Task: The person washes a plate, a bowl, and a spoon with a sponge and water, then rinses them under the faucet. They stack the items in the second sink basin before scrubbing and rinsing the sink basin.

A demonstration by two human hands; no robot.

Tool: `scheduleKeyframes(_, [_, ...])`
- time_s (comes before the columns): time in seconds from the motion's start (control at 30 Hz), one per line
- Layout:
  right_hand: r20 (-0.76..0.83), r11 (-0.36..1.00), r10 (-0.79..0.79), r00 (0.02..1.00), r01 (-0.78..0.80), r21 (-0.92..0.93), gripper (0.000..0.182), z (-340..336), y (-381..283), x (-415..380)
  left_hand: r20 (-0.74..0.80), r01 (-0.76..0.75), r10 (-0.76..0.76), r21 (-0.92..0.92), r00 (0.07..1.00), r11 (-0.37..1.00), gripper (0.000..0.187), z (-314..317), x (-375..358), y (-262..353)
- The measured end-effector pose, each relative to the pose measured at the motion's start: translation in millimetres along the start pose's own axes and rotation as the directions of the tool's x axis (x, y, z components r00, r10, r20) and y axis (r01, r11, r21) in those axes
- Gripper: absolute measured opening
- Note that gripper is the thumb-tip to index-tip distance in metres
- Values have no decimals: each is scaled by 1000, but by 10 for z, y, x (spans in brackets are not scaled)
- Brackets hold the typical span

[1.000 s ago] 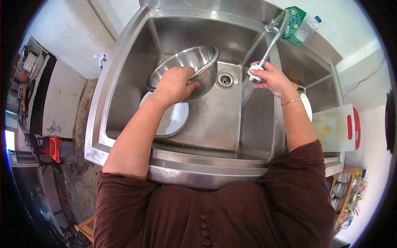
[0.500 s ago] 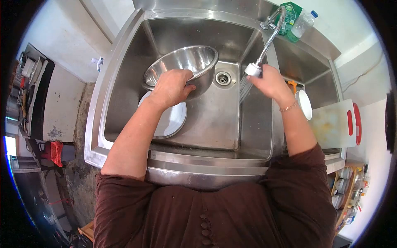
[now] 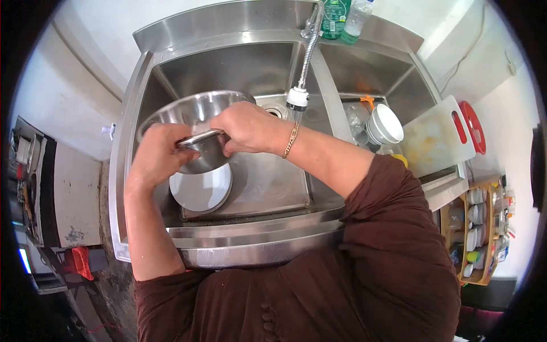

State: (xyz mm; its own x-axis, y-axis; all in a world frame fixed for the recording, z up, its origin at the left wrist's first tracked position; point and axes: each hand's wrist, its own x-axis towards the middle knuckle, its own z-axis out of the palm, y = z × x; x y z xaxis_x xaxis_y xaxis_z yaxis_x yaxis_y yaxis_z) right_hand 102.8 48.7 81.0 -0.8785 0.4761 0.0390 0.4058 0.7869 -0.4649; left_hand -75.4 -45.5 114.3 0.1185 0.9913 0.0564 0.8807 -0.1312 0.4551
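Note:
A large stainless steel mixing bowl (image 3: pixel 206 161) is held tilted over the left basin of the sink (image 3: pixel 273 182). My left hand (image 3: pixel 159 151) is closed on its near rim, thumb below the edge. Close beside it, my right hand (image 3: pixel 248 126) also grips the rim, fingers curled over. Beneath the bowl, white plates (image 3: pixel 202 191) lie stacked on the basin floor, partly covered. The white spray head (image 3: pixel 297 98) hangs free on its flexible metal hose (image 3: pixel 309 54), and water seems to run from it behind my right forearm.
In the right basin are white bowls (image 3: pixel 387 125) and an orange-handled tool (image 3: pixel 367 101). A stained cutting board (image 3: pixel 436 139) and a red-rimmed item (image 3: pixel 473 128) lean at the right. A green pouch (image 3: pixel 334 20) and a clear bottle (image 3: pixel 356 23) stand behind the hose.
My right hand has let go of the spray head and moved left onto the bowl's rim. The bowl's near rim is now between both hands. The view has shifted right.

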Motion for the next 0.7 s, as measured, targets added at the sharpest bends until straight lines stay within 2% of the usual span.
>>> scheduleKeyframes(0.03, [-147,993,-108,983,115,39,19,-24,-48,-16,-38,24,-24,16,999,1000,19,-89,-55,28])
scheduleKeyframes(0.1, [-259,970,-239,936,217,-112,18,-244,-203,-100,-281,-268,219,-150,934,952,21,-237,-173,43])
scheduleKeyframes(0.13, [-285,961,-243,927,189,-205,18,-402,-344,-184,-279,-272,223,-152,934,950,21,-271,-155,76])
scheduleKeyframes(0.17, [-308,942,-250,918,158,-295,18,-569,-478,-289,-619,-456,291,-123,729,882,22,-299,-120,119])
scheduleKeyframes(0.2, [-361,918,-309,880,178,-354,18,-737,-546,-399,-866,-604,285,-24,410,796,25,-321,-107,141])
scheduleKeyframes(0.23, [-408,889,-371,834,193,-415,19,-913,-590,-522,-868,-608,287,-21,405,793,25,-334,-126,80])
scheduleKeyframes(0.3, [-388,871,-398,831,209,-444,18,-1314,-645,-784,-956,-644,29,-175,293,745,43,-313,-148,-171])
scheduleKeyframes(0.37, [-443,986,-37,896,-39,-160,19,-1596,-759,-1198,-878,-412,-125,-337,462,847,33,-165,-86,-358])
scheduleKeyframes(0.4, [-462,973,-130,877,22,-231,21,-1758,-979,-1304,-759,-199,-254,-449,600,871,29,-88,29,-389])
scheduleKeyframes(0.43, [-469,994,-103,877,77,-73,16,-1946,-713,-1447,-630,78,-346,-412,695,908,20,-1,127,-362])
scheduleKeyframes(0.47, [-469,995,-98,878,73,-71,16,-2021,-695,-1633,-496,150,-311,-337,811,929,22,196,277,-594])
scheduleKeyframes(0.5, [-512,973,60,857,-165,-163,16,-2098,-724,-1790,-339,214,-291,-248,895,945,25,469,422,-890])
scheduleKeyframes(0.53, [-561,893,195,805,-382,-238,18,-2134,-713,-1919,-169,363,-385,-151,907,920,34,709,490,-1040])
scheduleKeyframes(0.57, [-614,891,218,759,-411,-192,21,-2118,-650,-2032,54,499,-497,-30,866,866,38,872,519,-1128])
scheduleKeyframes(0.6, [-659,945,36,751,-241,-222,25,-2092,-528,-2196,257,599,-607,117,752,792,42,1027,531,-1248])
scheduleKeyframes(0.63, [-633,886,298,714,-453,-94,23,-2092,-498,-2267,295,458,-534,292,792,840,48,1291,521,-1676])
scheduleKeyframes(0.67, [-668,889,292,685,-452,-74,25,-2063,-373,-2393,350,286,-460,446,816,848,55,1472,483,-2074])
scheduleKeyframes(0.7, [-671,876,329,664,-480,-45,24,-2017,-311,-2474,343,312,-488,456,803,834,55,1509,405,-2187])
